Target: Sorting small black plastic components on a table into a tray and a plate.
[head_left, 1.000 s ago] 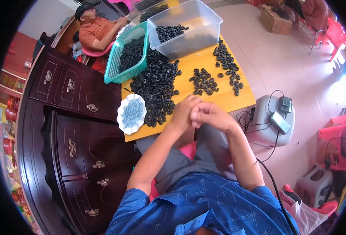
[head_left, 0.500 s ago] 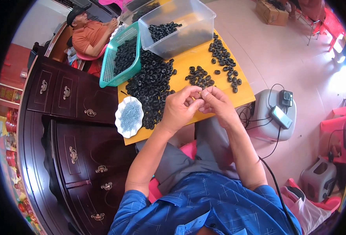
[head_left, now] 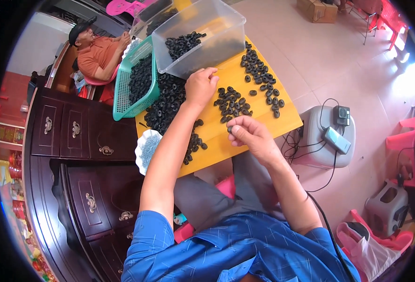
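While the left hand (head_left: 199, 87) reaches forward with fingers curled loosely, gripping nothing visible, its fingertips hover at the lower wall of a clear plastic bin (head_left: 217, 42) holding black rubber rings. Nearer the body, the right hand (head_left: 249, 135) pinches one small black ring (head_left: 229, 129) between thumb and fingers, just above the yellow table (head_left: 259, 120). Loose black rings (head_left: 233, 101) lie scattered between both hands. A teal basket (head_left: 123, 94) and a small white dish (head_left: 146, 150) sit to the left. Another person in an orange shirt (head_left: 97, 54) sits beyond.
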A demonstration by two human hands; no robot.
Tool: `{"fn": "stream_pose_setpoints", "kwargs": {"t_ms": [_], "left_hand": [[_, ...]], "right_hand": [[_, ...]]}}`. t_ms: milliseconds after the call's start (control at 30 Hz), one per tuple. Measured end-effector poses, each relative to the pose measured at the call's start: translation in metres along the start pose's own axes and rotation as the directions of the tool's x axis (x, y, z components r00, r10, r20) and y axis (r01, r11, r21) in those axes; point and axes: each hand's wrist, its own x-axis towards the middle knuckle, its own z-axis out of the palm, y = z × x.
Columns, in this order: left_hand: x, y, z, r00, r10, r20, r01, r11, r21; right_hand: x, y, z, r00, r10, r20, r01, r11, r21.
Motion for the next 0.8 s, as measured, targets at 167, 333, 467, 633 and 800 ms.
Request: {"fn": "stream_pose_setpoints", "kwargs": {"t_ms": [167,333,467,633,800], "left_hand": [[0.02,-0.007,0.026,0.999,-0.031,0.038,0.023,0.979,0.204],[0.032,-0.012,0.04,0.994,-0.066,0.089,0.041,0.967,0.253],[0.032,-0.02,0.04,0.986,-0.088,0.138,0.035,0.938,0.346],[0.013,-0.012,0.02,0.998,-0.068,-0.01,0.068,0.996,0.062],[-0.043,0.031,-0.032,0.938,-0.302,0.17,0.338,0.687,-0.643]], "right_hand": [[0.001,0.003,0.0,1.0,0.011,0.014,-0.012,0.999,0.039],[-0.001,0.0,-0.001,0.999,0.024,0.023,-0.026,0.998,0.063],[-0.001,-0.001,0.001,0.999,0.028,0.019,-0.03,0.997,0.078],[0.0,0.0,0.001,0.999,0.033,-0.006,-0.032,0.997,0.075],[0.0,-0.004,0.0,0.999,0.041,-0.013,-0.04,0.997,0.064]]}}
